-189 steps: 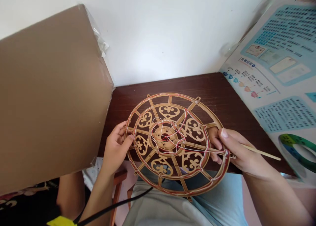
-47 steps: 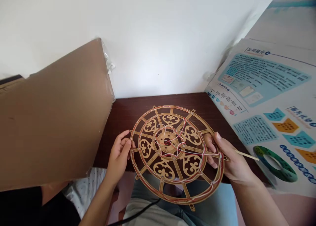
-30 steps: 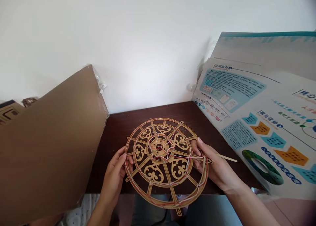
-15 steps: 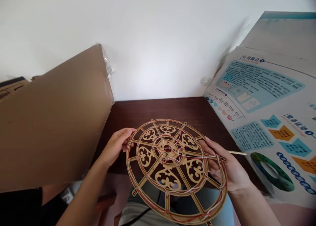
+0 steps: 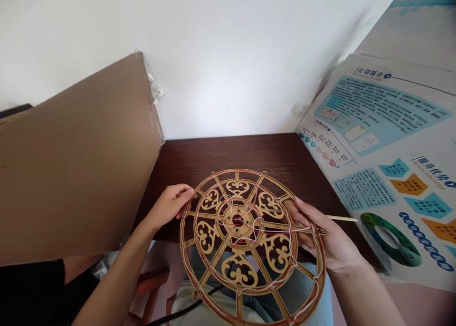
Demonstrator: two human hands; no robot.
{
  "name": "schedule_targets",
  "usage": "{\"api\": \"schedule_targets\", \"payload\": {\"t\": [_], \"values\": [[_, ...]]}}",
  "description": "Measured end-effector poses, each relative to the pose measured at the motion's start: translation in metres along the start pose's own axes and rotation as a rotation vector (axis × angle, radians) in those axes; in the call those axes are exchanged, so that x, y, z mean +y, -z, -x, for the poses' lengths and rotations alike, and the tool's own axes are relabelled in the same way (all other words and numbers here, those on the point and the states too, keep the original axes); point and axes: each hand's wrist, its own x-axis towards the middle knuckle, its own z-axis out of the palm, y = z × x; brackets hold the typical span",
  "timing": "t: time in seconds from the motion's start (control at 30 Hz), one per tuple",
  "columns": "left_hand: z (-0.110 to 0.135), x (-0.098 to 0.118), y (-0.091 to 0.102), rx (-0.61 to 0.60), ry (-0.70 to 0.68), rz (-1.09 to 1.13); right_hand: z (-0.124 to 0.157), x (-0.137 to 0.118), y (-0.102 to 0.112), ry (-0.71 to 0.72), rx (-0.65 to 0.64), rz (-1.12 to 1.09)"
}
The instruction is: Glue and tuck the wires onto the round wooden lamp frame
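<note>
A large round wooden wheel frame, with cut-out scroll patterns and spokes, tilts over the near edge of the table. Thin red and white wires run along its rings and loop across the hub. My left hand is closed on the upper left rim, its fingertips pinched together there. On the right side, my right hand grips the rim, thumb on top and fingers behind the openwork. A thin pale stick shows past the right hand; whether the hand touches it I cannot tell.
A brown cardboard panel stands on the left. Printed white boards lean along the right. Behind the dark brown table is a white wall. Below are a wooden stool, a black cable and, at lower left, part of another person.
The view has shifted slightly, and the wheel sits a little further left in it. My left fingers have drawn closer together at the rim. The right hand keeps its grip.
</note>
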Motion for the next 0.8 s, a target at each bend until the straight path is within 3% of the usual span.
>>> {"api": "schedule_targets", "payload": {"t": [0.33,0.8], "values": [[0.010,-0.002,0.000,0.011,-0.117,-0.121,0.002,0.002,0.002,0.025,-0.040,0.042],[0.020,-0.003,0.001,-0.018,-0.178,-0.068,0.003,0.002,-0.001,0.099,-0.016,0.150]]}}
